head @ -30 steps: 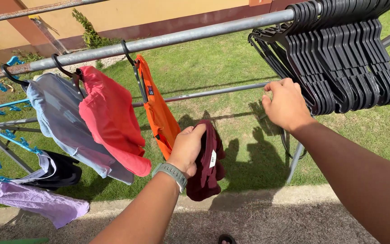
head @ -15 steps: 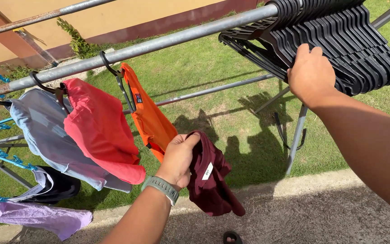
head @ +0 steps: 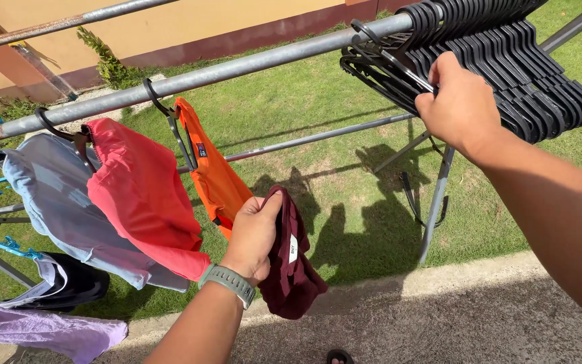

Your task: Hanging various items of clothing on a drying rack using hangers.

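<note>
The left hand (head: pixel 254 236) is squeezed tight around a dark red cloth (head: pixel 291 263). The cloth hangs down from the fist, with a small white tag on it. A grey watch (head: pixel 227 283) sits on that wrist.

Up and off to the side, the right hand (head: pixel 459 104) has its fingers closed on one black hanger (head: pixel 389 64). That hanger sits at the near end of a big bunch of black hangers (head: pixel 533 74). They all hook over the long grey rail (head: pixel 237 64) just above the right hand.

Just past the left hand hangs an orange top (head: pixel 220 175) on its own hanger. Next to that, farther out on the same side, is a red top (head: pixel 143 192), then a pale blue shirt (head: pixel 55 195). Lower down lies a purple cloth (head: pixel 48 334). Green grass (head: pixel 358 209) lies beyond both hands
</note>
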